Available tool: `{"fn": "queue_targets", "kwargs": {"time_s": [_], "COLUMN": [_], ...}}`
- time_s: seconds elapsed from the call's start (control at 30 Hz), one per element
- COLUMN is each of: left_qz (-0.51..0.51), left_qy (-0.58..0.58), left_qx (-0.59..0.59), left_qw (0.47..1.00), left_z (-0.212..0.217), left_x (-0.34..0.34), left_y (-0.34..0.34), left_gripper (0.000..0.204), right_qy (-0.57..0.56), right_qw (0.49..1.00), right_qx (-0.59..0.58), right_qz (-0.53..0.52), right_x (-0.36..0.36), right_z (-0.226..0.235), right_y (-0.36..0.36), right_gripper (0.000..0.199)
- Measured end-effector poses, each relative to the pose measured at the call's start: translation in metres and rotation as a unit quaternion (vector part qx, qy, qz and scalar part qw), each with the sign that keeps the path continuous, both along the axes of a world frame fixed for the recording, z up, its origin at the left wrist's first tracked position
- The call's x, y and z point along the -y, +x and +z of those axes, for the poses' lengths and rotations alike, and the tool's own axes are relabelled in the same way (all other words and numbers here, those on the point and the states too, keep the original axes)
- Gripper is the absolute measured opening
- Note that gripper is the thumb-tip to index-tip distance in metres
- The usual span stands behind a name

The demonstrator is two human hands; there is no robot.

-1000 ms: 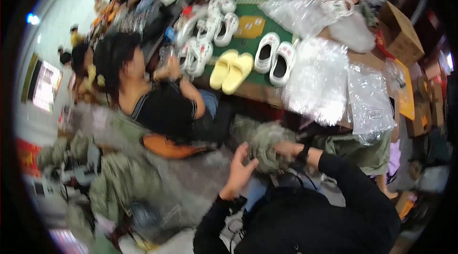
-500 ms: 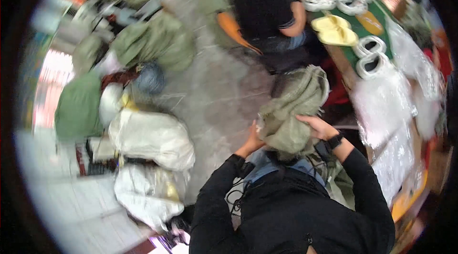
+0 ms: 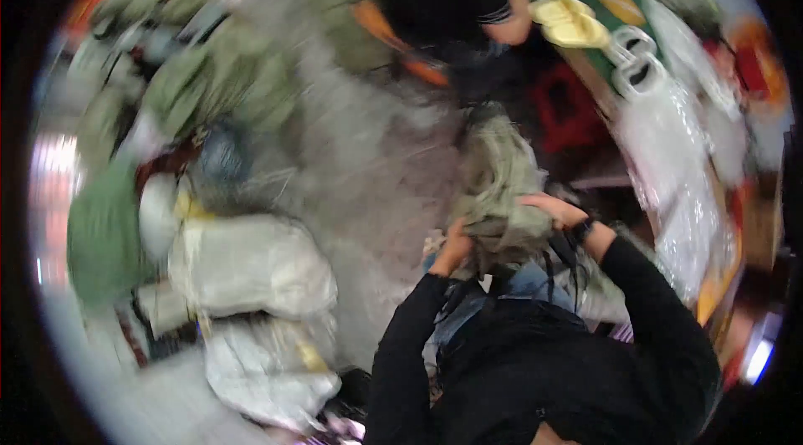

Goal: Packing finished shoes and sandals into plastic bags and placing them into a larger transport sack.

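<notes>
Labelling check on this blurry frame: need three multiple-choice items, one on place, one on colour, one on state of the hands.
1. Where is the olive sack that the person holds?
A. In front of their chest, between both hands
B. On the table
C. On the white sacks

2. What colour are the slippers on the table?
A. Red
B. Yellow
C. Black

3. What are the hands doing?
A. Both hang free
B. Only the right hand touches the sack
C. Both grip the sack

Key: 1 A, the sack sits between the left hand and right hand. 2 B, the pair is pale yellow. 3 C, each hand presses on a side of the sack.
</notes>
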State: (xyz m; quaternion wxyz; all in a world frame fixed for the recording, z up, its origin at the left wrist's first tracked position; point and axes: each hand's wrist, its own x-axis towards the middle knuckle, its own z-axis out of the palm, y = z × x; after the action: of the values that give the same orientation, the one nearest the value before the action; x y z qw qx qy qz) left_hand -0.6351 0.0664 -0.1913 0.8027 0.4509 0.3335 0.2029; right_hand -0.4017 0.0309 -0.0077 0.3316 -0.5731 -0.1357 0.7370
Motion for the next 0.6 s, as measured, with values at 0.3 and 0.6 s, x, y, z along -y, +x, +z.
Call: {"fn": "queue_targets", "kwargs": {"time_s": [0.3, 0.6], "left_qz": [-0.133, -0.448], "left_qy": [-0.391, -0.313], "left_qx": [-0.058, -0.12], "left_qw": [0.909, 0.829], "left_z": [0.068, 0.052], "left_x": [-0.065, 0.006], "left_y": [-0.037, 0.032], "left_gripper": [0.048, 0.041], "right_qy": [0.031, -0.297], "right_qw": [0.998, 0.947], "right_qx": [-0.048, 0.083], "right_qz": [-0.029, -0.087], "right_x": [0.044, 0.224], "right_z": [-0.043, -0.313], "right_y": [-0.08, -0.177], "right_gripper": [0.088, 0.037]}}
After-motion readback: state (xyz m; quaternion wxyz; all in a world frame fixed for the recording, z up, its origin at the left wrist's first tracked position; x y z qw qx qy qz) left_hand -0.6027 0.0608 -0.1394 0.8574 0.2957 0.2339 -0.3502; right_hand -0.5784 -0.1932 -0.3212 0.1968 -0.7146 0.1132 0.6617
